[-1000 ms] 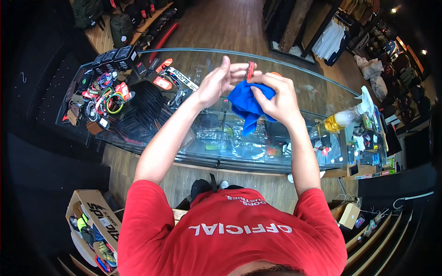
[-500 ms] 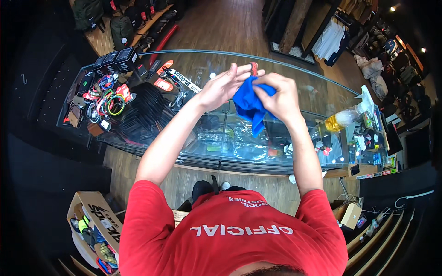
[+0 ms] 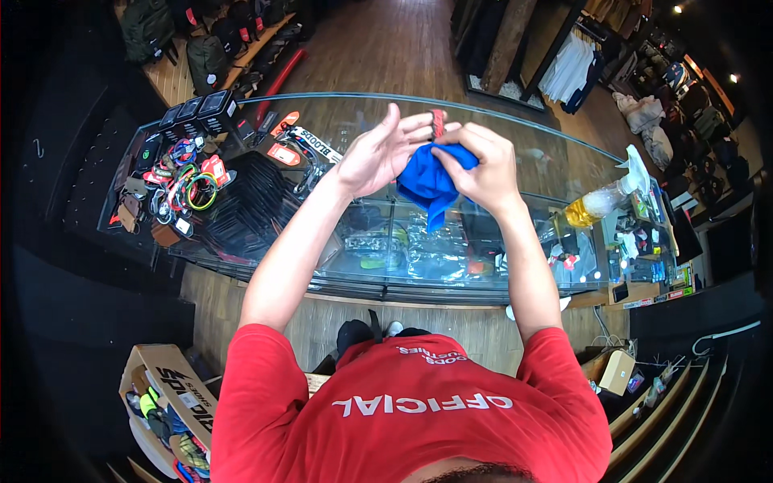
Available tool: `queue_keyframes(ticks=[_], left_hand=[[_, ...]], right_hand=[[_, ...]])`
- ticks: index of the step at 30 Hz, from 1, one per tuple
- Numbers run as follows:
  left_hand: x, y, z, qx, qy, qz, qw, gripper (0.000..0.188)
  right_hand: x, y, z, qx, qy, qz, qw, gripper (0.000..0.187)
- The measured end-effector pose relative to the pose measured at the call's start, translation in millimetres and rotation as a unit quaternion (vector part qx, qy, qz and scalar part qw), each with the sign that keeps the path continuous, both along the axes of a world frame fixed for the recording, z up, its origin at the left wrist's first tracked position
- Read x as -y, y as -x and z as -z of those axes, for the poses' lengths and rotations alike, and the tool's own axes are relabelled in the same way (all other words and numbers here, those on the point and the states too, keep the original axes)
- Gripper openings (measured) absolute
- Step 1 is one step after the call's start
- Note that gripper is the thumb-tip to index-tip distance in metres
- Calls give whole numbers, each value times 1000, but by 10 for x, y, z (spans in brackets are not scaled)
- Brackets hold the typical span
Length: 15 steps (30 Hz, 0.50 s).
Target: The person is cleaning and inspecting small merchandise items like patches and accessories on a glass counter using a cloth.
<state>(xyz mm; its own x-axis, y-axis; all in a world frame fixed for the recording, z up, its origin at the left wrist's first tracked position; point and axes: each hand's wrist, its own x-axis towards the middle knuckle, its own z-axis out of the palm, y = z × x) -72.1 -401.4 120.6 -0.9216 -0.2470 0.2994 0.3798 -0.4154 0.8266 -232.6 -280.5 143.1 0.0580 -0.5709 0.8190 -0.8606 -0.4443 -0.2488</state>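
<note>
Above the glass counter (image 3: 366, 266), my right hand (image 3: 487, 169) pinches a blue cloth (image 3: 427, 181) between thumb and fingers, and its loose folds hang down. My left hand (image 3: 374, 157) is held palm up on the left of the cloth. Its thumb stands apart and its fingers stretch toward my right hand. A small red strip-like piece (image 3: 437, 122) stands upright at the left fingertips, beside the top of the cloth. I cannot make out exactly what holds this piece. The cloth partly hides the left fingers.
Wristbands and cords (image 3: 193, 187), black flat packets (image 3: 250, 197) and black boxes (image 3: 216, 109) crowd the counter's left end. A spray bottle of yellow liquid (image 3: 586, 209) stands at the right. An open cardboard box (image 3: 181, 386) of colourful items sits at lower left.
Both hands have shifted slightly left with the blue cloth and the red piece. The left thumb is more raised, and the cloth is bunched a little higher.
</note>
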Motion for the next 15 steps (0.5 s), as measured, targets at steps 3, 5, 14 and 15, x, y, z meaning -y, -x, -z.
queue_keyframes(ticks=[3,5,14,15], left_hand=[[5,-2,68,52,56,-11,997,79],[27,-53,27,79,153,7,985,78],[39,49,128,76,158,-115,978,79],[50,51,127,66,128,-122,982,80]], right_hand=[[1,52,15,37,-8,64,997,16],[-4,48,-9,55,10,75,996,15],[-137,135,-111,281,-241,-87,925,17],[-162,172,-124,207,-251,-143,935,17]])
